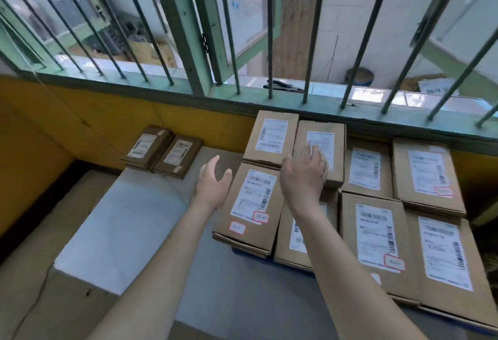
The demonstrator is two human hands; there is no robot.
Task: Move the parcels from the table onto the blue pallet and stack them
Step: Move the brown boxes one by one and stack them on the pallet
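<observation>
Several brown cardboard parcels with white shipping labels lie stacked side by side on the right. A sliver of the blue pallet (244, 253) shows under their near left edge. My right hand (305, 171) rests with spread, straight fingers on the top of a parcel (320, 151) in the back row. My left hand (214, 180) hovers open beside the left edge of the near-left parcel (252, 205), holding nothing. Two more parcels (163, 149) lie at the far left against the wall.
A grey-white surface (129, 218) spreads on the left below my left arm, with brown cardboard (35, 272) around it. A yellow wall (80, 124) and a barred green window frame (242, 102) stand close behind the stacks.
</observation>
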